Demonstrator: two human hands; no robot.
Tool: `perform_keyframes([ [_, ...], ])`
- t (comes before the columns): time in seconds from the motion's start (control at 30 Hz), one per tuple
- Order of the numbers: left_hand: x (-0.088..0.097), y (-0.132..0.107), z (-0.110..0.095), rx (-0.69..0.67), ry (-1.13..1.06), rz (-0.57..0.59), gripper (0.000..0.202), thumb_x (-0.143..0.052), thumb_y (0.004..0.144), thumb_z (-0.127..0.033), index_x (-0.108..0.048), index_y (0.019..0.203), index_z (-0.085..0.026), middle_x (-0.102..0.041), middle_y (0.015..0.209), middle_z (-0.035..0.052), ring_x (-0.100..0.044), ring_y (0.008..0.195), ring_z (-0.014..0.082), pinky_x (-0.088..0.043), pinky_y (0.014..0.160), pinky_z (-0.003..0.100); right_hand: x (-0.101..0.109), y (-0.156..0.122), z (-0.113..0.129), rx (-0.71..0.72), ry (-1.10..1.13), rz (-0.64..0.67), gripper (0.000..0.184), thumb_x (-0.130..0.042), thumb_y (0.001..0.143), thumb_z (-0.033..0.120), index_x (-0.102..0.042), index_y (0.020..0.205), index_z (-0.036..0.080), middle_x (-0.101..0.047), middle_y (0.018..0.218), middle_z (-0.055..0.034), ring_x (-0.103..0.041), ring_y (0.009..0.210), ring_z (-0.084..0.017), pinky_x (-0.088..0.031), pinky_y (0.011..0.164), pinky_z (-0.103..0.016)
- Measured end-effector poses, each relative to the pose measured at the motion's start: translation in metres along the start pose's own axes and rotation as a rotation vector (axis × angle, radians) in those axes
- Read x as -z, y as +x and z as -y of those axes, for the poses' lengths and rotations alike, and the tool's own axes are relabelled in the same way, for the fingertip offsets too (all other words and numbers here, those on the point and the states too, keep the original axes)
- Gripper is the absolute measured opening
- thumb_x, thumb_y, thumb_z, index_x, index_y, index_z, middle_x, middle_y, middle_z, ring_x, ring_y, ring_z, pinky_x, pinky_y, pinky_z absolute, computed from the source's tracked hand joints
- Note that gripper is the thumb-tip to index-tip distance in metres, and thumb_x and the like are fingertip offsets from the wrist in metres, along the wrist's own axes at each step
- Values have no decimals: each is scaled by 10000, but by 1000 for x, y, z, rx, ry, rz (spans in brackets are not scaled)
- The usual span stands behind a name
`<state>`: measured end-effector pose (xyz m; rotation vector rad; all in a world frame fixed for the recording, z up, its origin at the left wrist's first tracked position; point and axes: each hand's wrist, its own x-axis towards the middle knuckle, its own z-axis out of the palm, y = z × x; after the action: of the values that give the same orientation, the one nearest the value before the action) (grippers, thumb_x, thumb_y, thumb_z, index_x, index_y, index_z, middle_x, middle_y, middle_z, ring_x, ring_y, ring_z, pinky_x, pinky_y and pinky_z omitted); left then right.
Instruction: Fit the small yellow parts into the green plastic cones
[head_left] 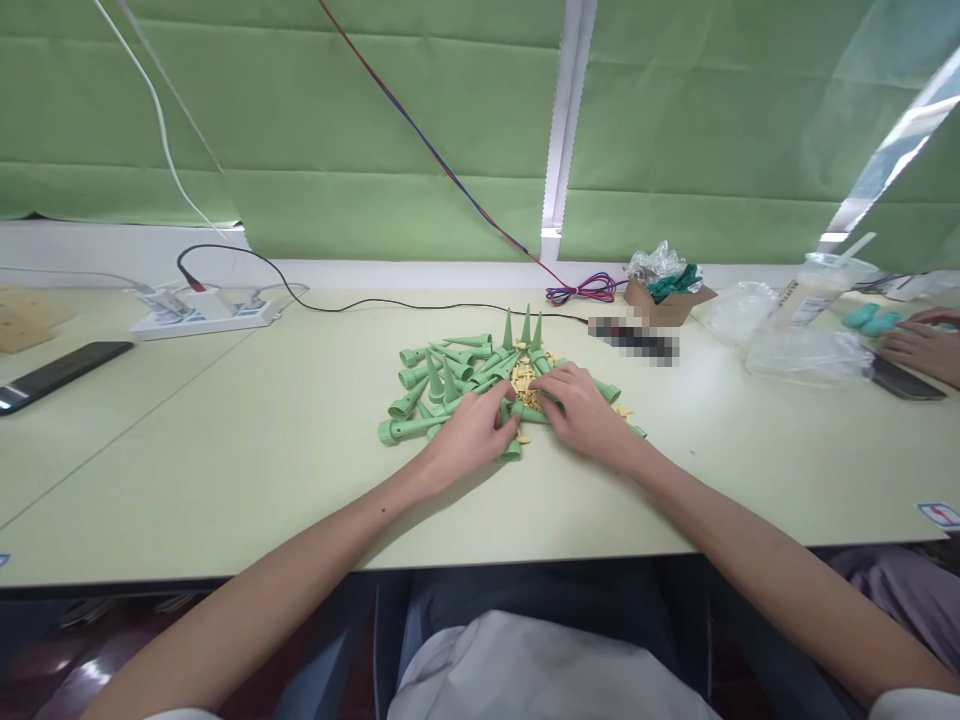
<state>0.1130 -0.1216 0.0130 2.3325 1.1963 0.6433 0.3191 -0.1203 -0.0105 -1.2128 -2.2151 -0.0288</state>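
A heap of hollow green plastic spikes (409, 428) lies on the table, with a few standing point up, such as one spike (451, 380). Among them sits a small pile of yellow plastic pieces (523, 380). My left hand (474, 432) is at the front of the heap, thumb and forefinger closed round a green spike (505, 412). Close beside it, my right hand (581, 408) has its fingertips bent together at the edge of the yellow pile. Whatever those fingertips may pinch is too small to make out. More spikes lie partly under both hands.
A power strip (206, 318) and a phone (64, 372) lie at the left. Behind the heap are a cable coil (585, 290) and a cardboard box (670, 303). Rightward stand a plastic cup (817, 295) and another phone (906, 378), near another person's hand (926, 348).
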Motion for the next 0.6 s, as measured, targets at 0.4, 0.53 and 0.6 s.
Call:
perform_keyframes([
  [0.4,-1,1,1,-73,146,-85,142,-492,959,-270,-610,1018,-214,-519,499,-57,-458,466,151,-263,536,282,-1,1,3,-59,12,45,172,-549,940,142,-660,1068,172,-711,1051,-106,-538,1051,-296,-418,922,-442],
  [0.53,-1,1,0,-70,115,-123,154,-489,965,-283,-624,984,-214,-526,509,-55,-468,474,142,-274,537,279,-1,1,6,-85,19,41,175,-552,926,131,-660,1057,176,-712,1042,-109,-536,1051,-301,-416,918,-455],
  [0.6,-1,1,0,-65,104,-129,159,-491,964,-290,-630,972,-213,-528,512,-55,-473,478,140,-279,538,278,0,2,7,-103,23,40,177,-555,919,122,-657,1053,175,-713,1048,-110,-535,1055,-303,-413,918,-455],
])
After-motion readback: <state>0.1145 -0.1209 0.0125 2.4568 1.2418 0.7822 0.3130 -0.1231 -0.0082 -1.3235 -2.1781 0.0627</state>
